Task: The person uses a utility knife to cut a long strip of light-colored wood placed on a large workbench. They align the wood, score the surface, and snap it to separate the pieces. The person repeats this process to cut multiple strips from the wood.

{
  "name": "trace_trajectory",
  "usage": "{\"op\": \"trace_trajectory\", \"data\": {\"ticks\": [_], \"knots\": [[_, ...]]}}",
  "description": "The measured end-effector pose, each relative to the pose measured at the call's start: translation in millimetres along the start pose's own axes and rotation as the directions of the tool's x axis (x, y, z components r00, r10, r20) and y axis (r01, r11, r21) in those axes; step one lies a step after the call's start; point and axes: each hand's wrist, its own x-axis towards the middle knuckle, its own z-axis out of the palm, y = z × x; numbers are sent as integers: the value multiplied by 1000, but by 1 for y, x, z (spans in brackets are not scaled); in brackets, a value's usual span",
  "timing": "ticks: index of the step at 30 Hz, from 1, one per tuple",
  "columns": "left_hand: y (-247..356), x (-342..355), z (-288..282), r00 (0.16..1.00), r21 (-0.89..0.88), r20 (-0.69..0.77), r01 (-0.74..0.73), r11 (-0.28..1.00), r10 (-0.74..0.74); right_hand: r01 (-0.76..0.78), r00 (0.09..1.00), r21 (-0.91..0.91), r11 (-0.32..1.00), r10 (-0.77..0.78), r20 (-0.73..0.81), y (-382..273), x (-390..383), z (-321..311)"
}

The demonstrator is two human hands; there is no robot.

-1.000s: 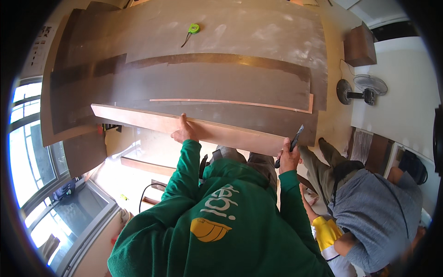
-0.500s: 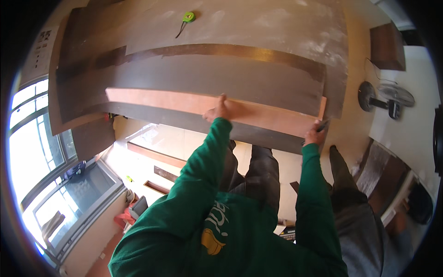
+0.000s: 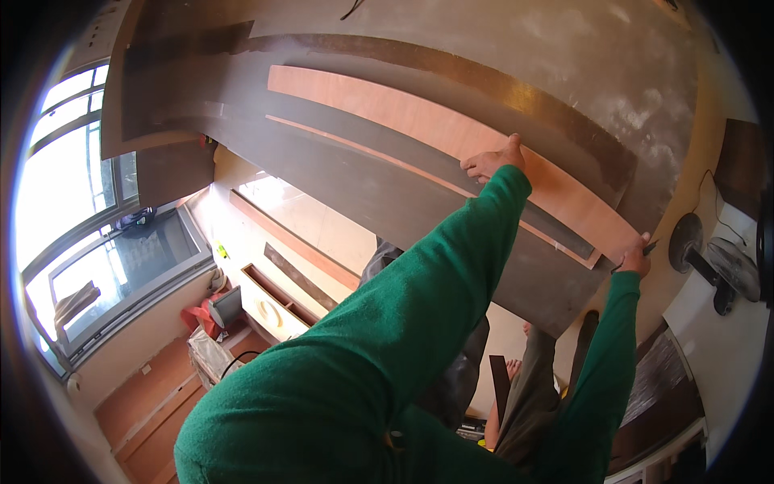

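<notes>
A long light-orange plywood strip [image 3: 387, 105] lies slantwise across dark brown boards [image 3: 379, 194] on a big dusty worktop [image 3: 580, 48]. My left hand [image 3: 492, 161], in a green sleeve, presses on the strip's near edge about two thirds of the way along, with its fingers curled over that edge. My right hand [image 3: 637, 260] is at the strip's right end. It holds a thin dark pen [image 3: 650, 244] and touches the strip's corner. A narrow dark slat [image 3: 556, 230] lies along the strip just under my left arm.
A standing fan [image 3: 713, 258] is at the right beyond the worktop. Large windows [image 3: 72, 202] fill the left. Long wood strips [image 3: 294, 242] and a box of clutter [image 3: 222, 310] lie on the floor below. Grey trouser legs [image 3: 540, 379] show under the board edge.
The plywood strip has gone from the worktop's near edge farther onto the dark boards. Both hands travelled with it, and the view has swung closer and tilted.
</notes>
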Motion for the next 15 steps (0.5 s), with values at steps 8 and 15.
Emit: {"op": "trace_trajectory", "data": {"ticks": [8, 15], "knots": [[8, 26, -3, 932, 374, 322, -286, 882, 165, 71, 997, 71, 995, -71, -3, 58, 72, 43], [24, 208, -85, -132, 162, 367, -966, -203, 921, 0, 966, 110, 994, -29, 256, 96, 69, 59]]}}
